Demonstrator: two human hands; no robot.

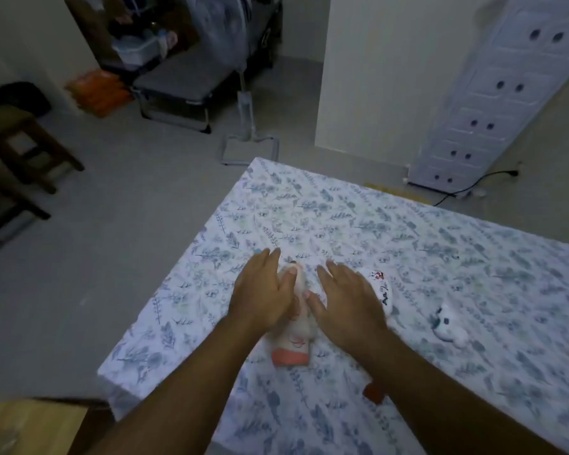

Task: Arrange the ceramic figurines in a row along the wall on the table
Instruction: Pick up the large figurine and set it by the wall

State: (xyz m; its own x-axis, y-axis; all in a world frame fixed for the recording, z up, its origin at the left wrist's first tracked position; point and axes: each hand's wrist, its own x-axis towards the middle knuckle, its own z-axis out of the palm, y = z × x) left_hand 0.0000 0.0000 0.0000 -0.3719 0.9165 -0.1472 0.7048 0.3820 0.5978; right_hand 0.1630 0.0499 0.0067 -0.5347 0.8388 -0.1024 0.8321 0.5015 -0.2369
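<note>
A tall white ceramic figurine with a coral-pink base (293,336) is flanked by both hands, and no firm grasp can be made out. The left hand (262,290) is laid flat, fingers straight and together, against the left side of this figurine, with its thumb resting on the figurine's upper part. The right hand (345,298) is spread open, palm down, just to the right of the same figurine, its thumb touching the figurine's side; whether the figurine is lifted or merely pressed between the thumbs cannot be told.

The pink-based figurine is lying tilted on a table covered by a white cloth printed with blue-grey leaves (342,221), near the cloth's left edge. Just to the right of that figurine, partly hidden under the right hand, a second white ceramic figurine with small red and black markings (382,287) is seen. Farther right of the pink-based figurine, well apart from both hands, a small white ceramic figurine with dark spots (449,326) is lying on the cloth. Below the right forearm, nearer the viewer than the pink-based figurine, a small red object (373,392) is partly visible; what it is cannot be told.
</note>
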